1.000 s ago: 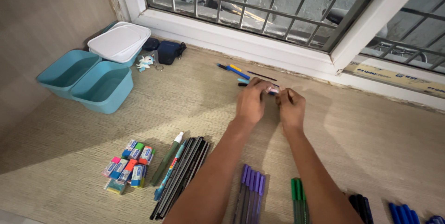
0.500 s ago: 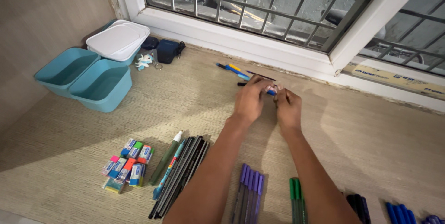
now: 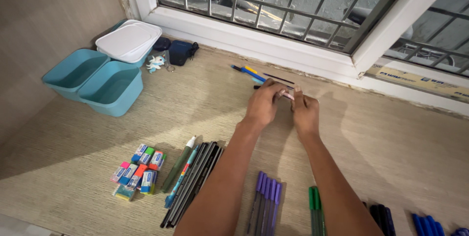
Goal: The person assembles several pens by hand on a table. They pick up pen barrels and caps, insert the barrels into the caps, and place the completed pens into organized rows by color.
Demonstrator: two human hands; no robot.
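My left hand and my right hand are held together over the beige mat, fingers pinching a small pinkish-white item between them; most of it is hidden by my fingers. Just beyond my hands lie a few loose pens, blue, yellow and dark, close to the window sill. Nearer to me, sorted groups lie on the mat: purple pens, green pens, dark pens and pencils, and colourful erasers.
Two open teal bins stand at the left, a white-lidded box behind them. A dark pouch and a small toy figure sit by the sill. Dark and blue pens lie at the lower right. A barred window runs along the back.
My hands have stayed joined on the small item and shifted slightly toward me and left; the view has tilted a little.
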